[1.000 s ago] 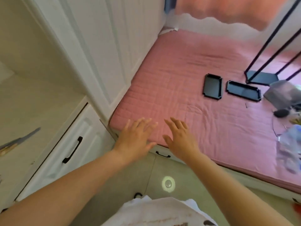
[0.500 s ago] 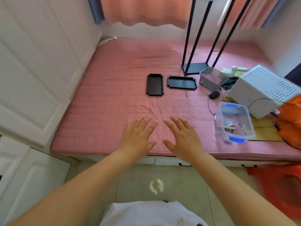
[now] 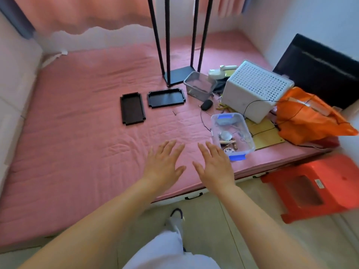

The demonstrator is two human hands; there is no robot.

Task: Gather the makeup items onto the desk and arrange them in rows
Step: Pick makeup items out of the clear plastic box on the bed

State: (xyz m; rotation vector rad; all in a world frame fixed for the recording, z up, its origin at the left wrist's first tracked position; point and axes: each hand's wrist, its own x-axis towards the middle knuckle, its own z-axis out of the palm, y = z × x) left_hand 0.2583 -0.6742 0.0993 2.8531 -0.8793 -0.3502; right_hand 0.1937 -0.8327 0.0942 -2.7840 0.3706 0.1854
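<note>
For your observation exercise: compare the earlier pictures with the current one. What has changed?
The view swung right, away from the white cupboards, onto the pink mattress and clear box. Nothing was grasped or released. The left hand and right hand stay open, side by side.

No legible text anywhere; small label on the red stool [image 3: 318, 183] too blurred.

both hands [image 3: 189, 167] outstretched, palms down, fingers spread, holding nothing.

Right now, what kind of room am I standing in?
Probably a bedroom or a small living space: a pink quilted mattress on a low platform, pink curtains behind it, and storage bins such as the clear plastic box on it.
</note>
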